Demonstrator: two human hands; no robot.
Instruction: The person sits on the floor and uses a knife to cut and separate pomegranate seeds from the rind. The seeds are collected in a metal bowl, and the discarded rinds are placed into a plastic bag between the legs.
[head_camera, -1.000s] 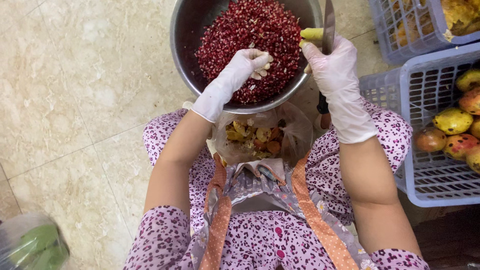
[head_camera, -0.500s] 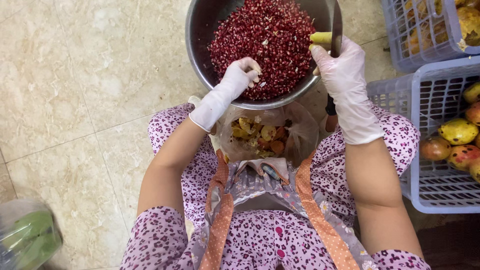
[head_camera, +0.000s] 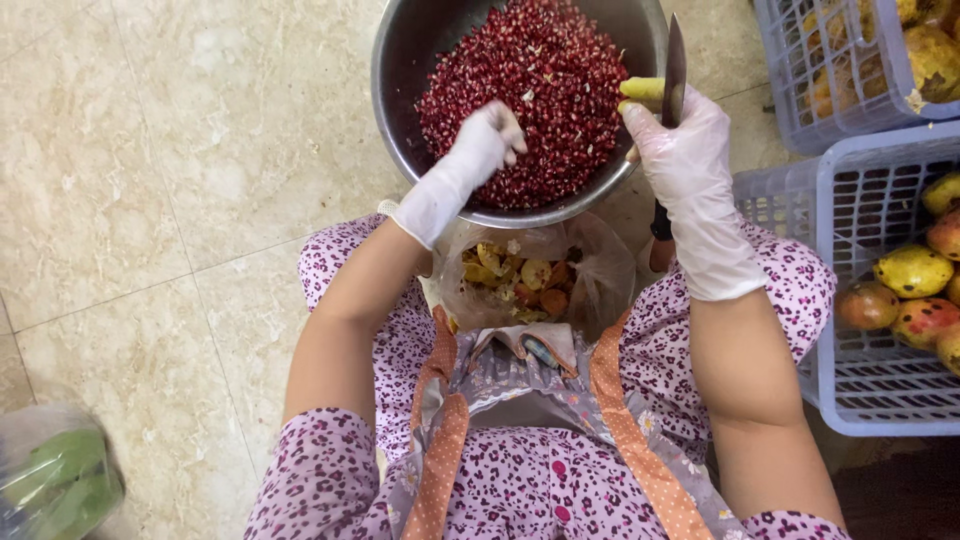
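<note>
A steel bowl (head_camera: 400, 120) on the floor is filled with dark red pomegranate seeds (head_camera: 545, 85). My left hand (head_camera: 485, 140), in a white glove, hangs over the seeds with its fingers curled; whether it holds anything I cannot tell. My right hand (head_camera: 685, 150), also gloved, grips a knife (head_camera: 675, 65) with a yellow handle, blade pointing away, at the bowl's right rim. Below the bowl, a clear plastic bag (head_camera: 585, 275) of yellow and red peel pieces sits between my knees.
A lavender plastic crate (head_camera: 860, 390) at the right holds several whole pomegranates (head_camera: 910, 270). Another crate (head_camera: 810, 60) at the top right holds peel scraps. A plastic bag with green contents (head_camera: 55, 480) lies at the bottom left on the beige tiled floor.
The view has shifted, so the bowl sits further right in frame. My left hand has drawn back slightly toward the bowl's near side. My right hand still holds the knife at the rim.
</note>
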